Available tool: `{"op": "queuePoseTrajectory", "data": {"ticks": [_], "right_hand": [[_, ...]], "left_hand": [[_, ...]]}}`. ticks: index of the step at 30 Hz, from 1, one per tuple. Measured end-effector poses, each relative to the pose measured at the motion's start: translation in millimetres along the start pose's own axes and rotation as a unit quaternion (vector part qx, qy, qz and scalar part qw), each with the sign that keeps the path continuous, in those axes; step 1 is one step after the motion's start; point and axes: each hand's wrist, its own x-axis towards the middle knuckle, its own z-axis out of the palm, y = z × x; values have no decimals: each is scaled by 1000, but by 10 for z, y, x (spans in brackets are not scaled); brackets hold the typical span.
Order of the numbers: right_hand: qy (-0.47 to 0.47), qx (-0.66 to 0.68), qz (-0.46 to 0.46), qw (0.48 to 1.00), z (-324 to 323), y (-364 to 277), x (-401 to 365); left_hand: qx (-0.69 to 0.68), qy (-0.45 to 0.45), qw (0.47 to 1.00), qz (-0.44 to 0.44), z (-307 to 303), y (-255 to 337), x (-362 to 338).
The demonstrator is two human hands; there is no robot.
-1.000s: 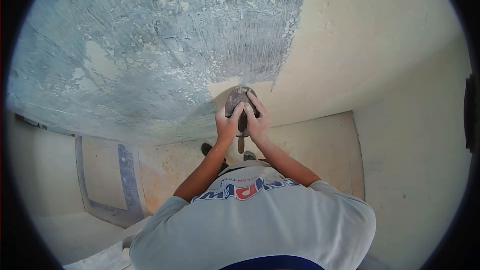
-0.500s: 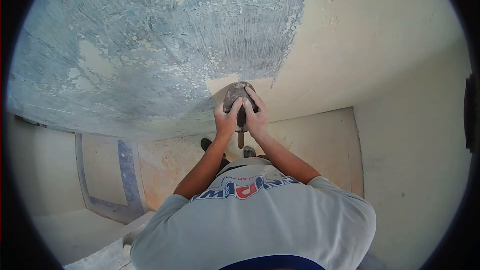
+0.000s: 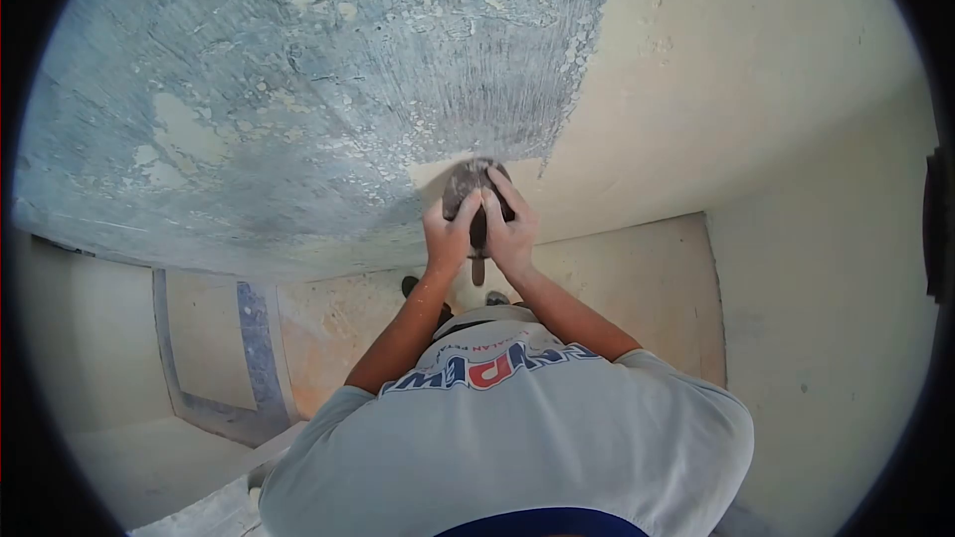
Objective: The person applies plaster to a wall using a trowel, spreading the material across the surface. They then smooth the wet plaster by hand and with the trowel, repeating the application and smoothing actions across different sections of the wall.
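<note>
Both of my hands grip a dark, rounded hand tool (image 3: 468, 179), dusted with pale powder, against the wall (image 3: 448, 40). My left hand (image 3: 446, 229) wraps its left side, thumb on top. On the opposite side, my right hand (image 3: 512, 229) clasps it with the fingers reaching up over the face. Between my wrists, a brown handle end (image 3: 478, 271) pokes out below. The tool's exact kind and its underside cannot be made out. It sits at the lower edge of the rough grey-blue patch, where cream surface begins.
Smooth cream wall (image 3: 736, 70) extends to the right and meets a side wall (image 3: 816, 338). Beneath me is a stained floor (image 3: 338, 313) with my dark shoes (image 3: 409, 285). At left stands a panel (image 3: 209, 338) with a blue-grey strip.
The tool and both hands have shifted very slightly up the wall. Less of the brown handle end shows, and my shirt and arms have moved a little with the view.
</note>
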Motion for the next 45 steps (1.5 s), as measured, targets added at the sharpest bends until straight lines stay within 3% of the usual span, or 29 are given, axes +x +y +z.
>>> {"op": "queuePoseTrajectory", "data": {"ticks": [2,6,11,14,17,25,28,31,34,39,42,45], "right_hand": [[16,-46,4,999,-61,227,-134],[19,9,30,999,-6,30,-48],[26,2,-7,1000,-6,135,-12],[9,0,9,1000,10,-176,87],[36,-4,2,999,-1,201,-75],[37,-1,16,999,-20,134,-111],[44,3,-4,999,31,-3,79],[28,-1,24,999,35,-78,61],[24,-21,5,999,42,79,-69],[17,7,18,1000,76,-69,28],[38,-23,-3,999,69,128,-98],[23,-1,0,1000,63,-69,21]], "left_hand": [[-2,5,1000,0,5,-153,-55],[20,-17,1000,-9,-33,15,-58],[-20,-11,999,28,18,-45,-11],[-16,-24,1000,-4,37,235,60],[7,-19,1000,-4,-16,-53,-3],[12,-28,999,-13,-13,-14,-56],[10,-4,998,62,72,185,43],[12,-36,999,38,6,176,94],[16,7,999,43,-13,-25,-6],[21,-49,999,5,-80,181,70],[22,13,999,32,-41,-69,-6],[58,-8,997,47,-59,147,58]]}}
